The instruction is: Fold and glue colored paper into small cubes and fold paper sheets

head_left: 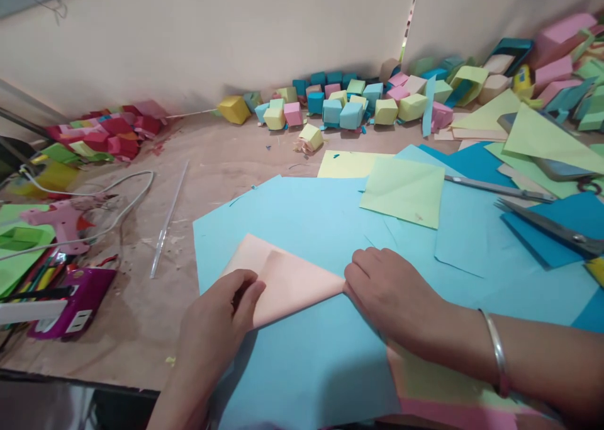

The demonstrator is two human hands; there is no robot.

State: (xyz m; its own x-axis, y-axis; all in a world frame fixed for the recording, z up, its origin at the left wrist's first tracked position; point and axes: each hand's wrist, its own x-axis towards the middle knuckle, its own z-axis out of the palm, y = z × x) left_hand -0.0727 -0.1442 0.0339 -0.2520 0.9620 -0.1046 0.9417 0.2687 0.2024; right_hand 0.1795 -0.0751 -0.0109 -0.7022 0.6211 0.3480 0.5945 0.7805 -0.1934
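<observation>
A pale peach sheet of paper, folded into a triangle, lies on a large light blue sheet. My left hand pinches its left part between thumb and fingers. At the triangle's right tip, my right hand is curled with its fingers pressed together on the paper's point. A silver bangle circles my right wrist. Beneath my right forearm lie more paper sheets, yellowish and pink, partly hidden. A light green square of paper rests on the blue sheet beyond my right hand.
Scissors lie at the right on dark blue paper. Several small paper cubes line the wall, with red ones at far left. A pink glue gun, its cable, a clear glue stick and a purple box are left.
</observation>
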